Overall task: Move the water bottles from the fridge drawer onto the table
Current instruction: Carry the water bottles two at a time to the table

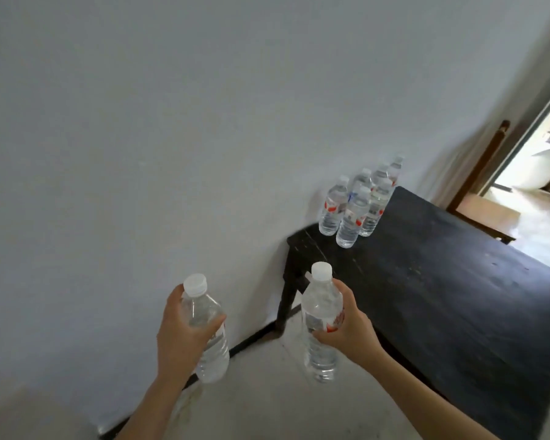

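Bottles (353, 217): six on table (442, 281), two held

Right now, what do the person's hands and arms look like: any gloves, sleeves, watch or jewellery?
No gloves: the left hand and the right hand are bare. The left forearm and the right forearm are bare down to the bottom edge of the picture, so no sleeve shows. No watch, bracelet, ring, tape or marking is visible on either side.
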